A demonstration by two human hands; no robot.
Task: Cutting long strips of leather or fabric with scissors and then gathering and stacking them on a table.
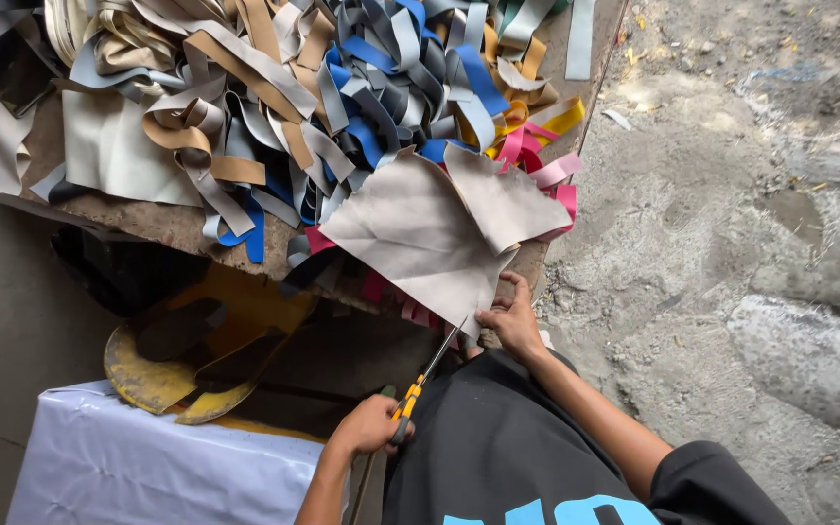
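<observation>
Scissors [425, 377] closed in my left hand [369, 425], cutting the beige sheet [420, 238].
My right hand [511, 321] pinches its lower edge just beside the blades; fingers that near could get nicked.

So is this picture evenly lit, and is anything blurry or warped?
Head view: daylight brightens the rough grey ground and the pale beige sheet; under the wooden bench it is dark shadow. The yellow-handled scissors and both hands, left and right, look sharp; straight edges bow slightly near the frame borders.
</observation>
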